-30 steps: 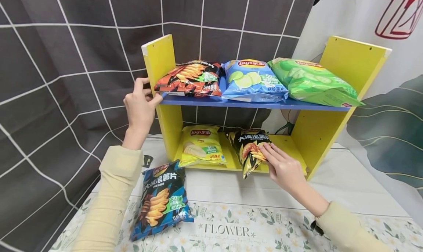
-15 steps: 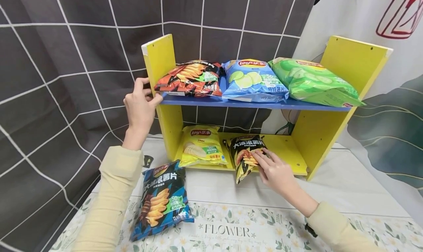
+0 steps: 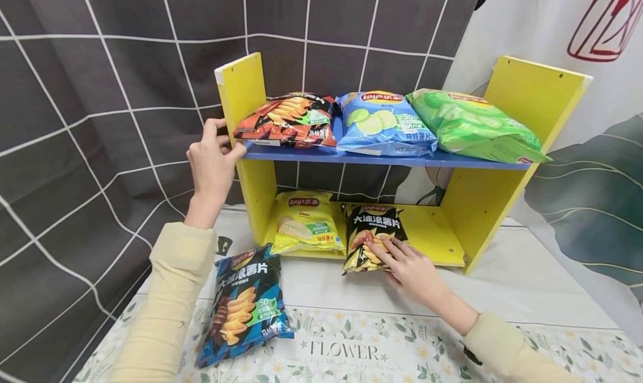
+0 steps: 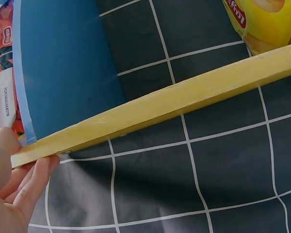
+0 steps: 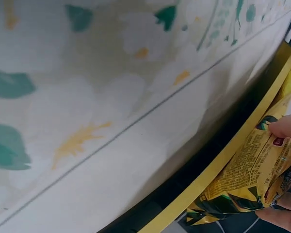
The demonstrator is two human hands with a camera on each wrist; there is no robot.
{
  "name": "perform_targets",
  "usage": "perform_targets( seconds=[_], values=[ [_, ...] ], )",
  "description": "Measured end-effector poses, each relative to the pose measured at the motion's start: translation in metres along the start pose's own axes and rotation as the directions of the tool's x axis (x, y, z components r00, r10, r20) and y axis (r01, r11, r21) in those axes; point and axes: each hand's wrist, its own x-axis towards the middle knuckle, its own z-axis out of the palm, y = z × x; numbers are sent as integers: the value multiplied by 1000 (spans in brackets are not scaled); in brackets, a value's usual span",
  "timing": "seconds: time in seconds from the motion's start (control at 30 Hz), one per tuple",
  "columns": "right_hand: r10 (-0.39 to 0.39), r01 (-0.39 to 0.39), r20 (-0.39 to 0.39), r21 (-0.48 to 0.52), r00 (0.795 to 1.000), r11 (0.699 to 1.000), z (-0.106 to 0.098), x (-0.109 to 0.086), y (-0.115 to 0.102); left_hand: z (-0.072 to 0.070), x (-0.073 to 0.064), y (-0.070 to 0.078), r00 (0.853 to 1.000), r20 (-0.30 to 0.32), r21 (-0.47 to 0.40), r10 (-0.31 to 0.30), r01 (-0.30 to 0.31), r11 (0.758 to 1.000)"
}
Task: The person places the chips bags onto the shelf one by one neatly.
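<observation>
My left hand (image 3: 213,162) grips the front edge of the yellow left side panel of a small two-tier shelf (image 3: 387,161), thumb near the blue board and fingers on the outer side. In the lower tier, a black-and-gold bag of potato chips (image 3: 374,226) leans back beside a yellow chip bag (image 3: 306,221). My right hand (image 3: 409,268) holds the black bag at its lower right, fingers across its front. In the right wrist view, thumb and fingers lie on opposite sides of this bag (image 5: 247,170). A dark blue chip bag (image 3: 248,302) lies on the table, front left.
On the blue upper board rest a red-and-black chip bag (image 3: 291,119), a light blue one (image 3: 384,123) and a green one (image 3: 477,126). A grid-patterned curtain (image 3: 125,81) hangs behind and left. The flower-printed tablecloth (image 3: 382,321) extends in front of the shelf.
My right hand has moved left and down with the black bag, which now sits straighter next to the yellow bag. My left hand keeps its place on the shelf panel.
</observation>
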Motion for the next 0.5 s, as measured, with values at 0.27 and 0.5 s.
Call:
perform_targets(
  seconds=[0.27, 0.5],
  values=[
    [77, -78, 42, 19, 996, 997, 9, 7, 9, 0, -1, 0, 1000, 4, 5, 5, -5, 1000],
    [98, -101, 72, 35, 993, 994, 16, 14, 16, 0, 0, 0, 1000, 1, -1, -3, 3, 1000]
  ],
)
